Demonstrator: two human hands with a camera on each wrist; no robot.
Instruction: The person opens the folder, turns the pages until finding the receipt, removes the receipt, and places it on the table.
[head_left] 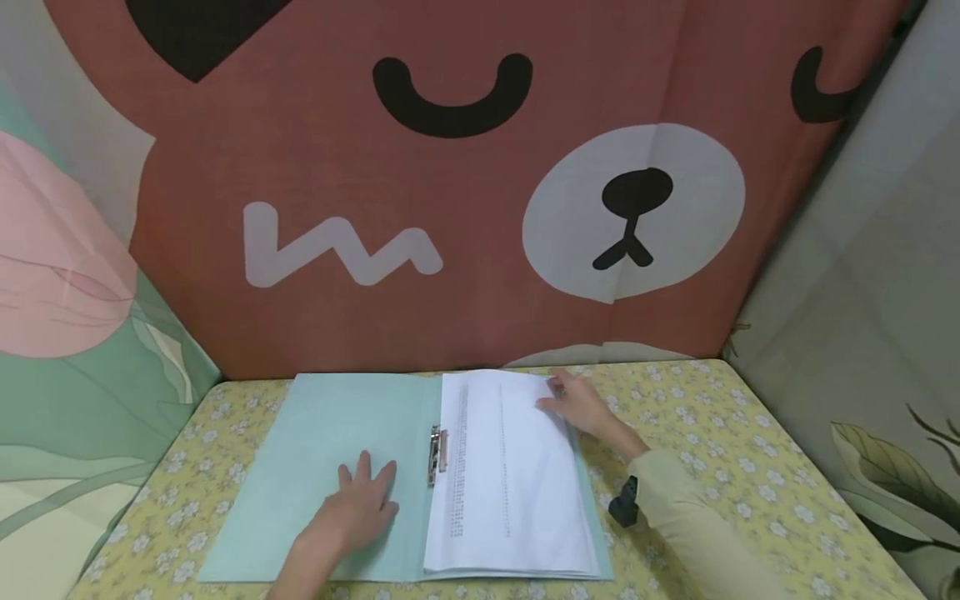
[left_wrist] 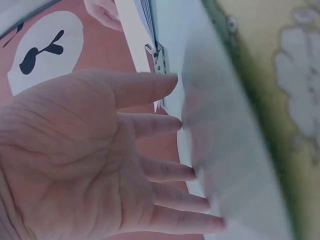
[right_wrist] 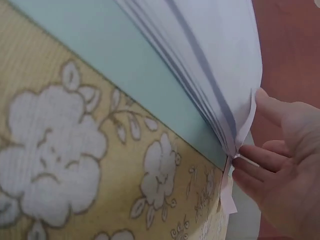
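Note:
A pale green folder (head_left: 360, 408) lies spread flat, with a stack of printed sheets (head_left: 540, 492) on its right half. At the spine sits a metal clip (head_left: 434, 454) over the sheets' left edge. My left hand (head_left: 356, 510) rests its spread, straight fingertips on the bare left cover; the left wrist view shows the palm (left_wrist: 75, 160) raised off it. At the stack's far right corner, my right hand (head_left: 581, 407) pinches the paper. In the right wrist view the thumb is on the top sheet's lifted edge (right_wrist: 246, 117), with fingertips against the edge below.
The table wears a yellow floral cloth (head_left: 697, 425). Behind it hangs a reddish-brown bear-print curtain (head_left: 330, 317), with printed fabric (head_left: 847, 333) at the right side too. A black strap piece (head_left: 624, 502) hangs at the right wrist. A small paper tab (right_wrist: 227, 200) sticks out near the stack's corner.

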